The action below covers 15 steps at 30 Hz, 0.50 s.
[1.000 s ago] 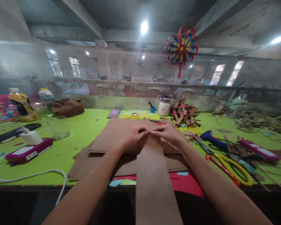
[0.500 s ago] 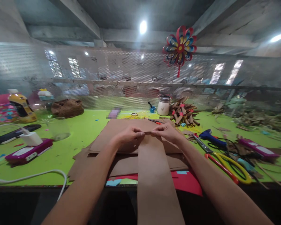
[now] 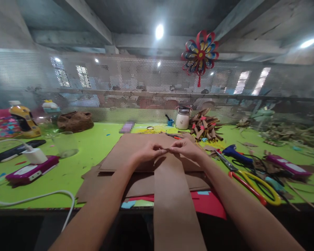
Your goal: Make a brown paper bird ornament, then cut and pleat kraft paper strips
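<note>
A long strip of brown paper (image 3: 171, 195) runs from my fingertips down over the table edge toward me. My left hand (image 3: 152, 153) pinches the strip's far end between thumb and fingers. Right beside it, my right hand (image 3: 184, 148) pinches the same end, the fingertips of both hands nearly touching. The end looks narrowly folded or rolled, mostly hidden by the fingers. Beneath the hands lies a stack of brown paper sheets (image 3: 131, 146), with red paper (image 3: 210, 205) showing under it at the front.
Right of my arm lie large scissors (image 3: 261, 186), a blue glue gun (image 3: 237, 154) and a purple power strip (image 3: 289, 165). Rolled brown paper pieces (image 3: 205, 127) and a white jar (image 3: 182, 118) stand behind. Left are another power strip (image 3: 32, 169), a cable and a clear cup (image 3: 65, 144).
My left hand has shifted slightly right, bringing its fingertips closer to the right hand's along the strip's end. The strip stays in both hands.
</note>
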Tool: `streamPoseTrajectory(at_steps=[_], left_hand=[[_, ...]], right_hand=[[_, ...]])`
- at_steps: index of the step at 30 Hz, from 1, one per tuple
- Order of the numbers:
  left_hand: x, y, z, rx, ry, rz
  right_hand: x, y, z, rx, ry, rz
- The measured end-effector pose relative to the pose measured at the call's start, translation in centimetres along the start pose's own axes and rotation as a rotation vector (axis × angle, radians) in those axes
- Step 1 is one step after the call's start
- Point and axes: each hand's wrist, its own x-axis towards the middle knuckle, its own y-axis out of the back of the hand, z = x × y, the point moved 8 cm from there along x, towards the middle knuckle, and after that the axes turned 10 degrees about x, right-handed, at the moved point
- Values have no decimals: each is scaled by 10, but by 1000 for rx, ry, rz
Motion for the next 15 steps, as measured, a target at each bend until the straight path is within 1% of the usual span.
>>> streamPoseTrajectory(at_steps=[6,13,15], left_hand=[[5,0,-2,133,-74,24],[2,0,11,157,-140,22],[1,1,12,148,-129,19]], right_hand=[[0,-12,-1,-135,11,-22],[1,-5,4,-109,25,-42],[1,-4,4,-84,14,-62]])
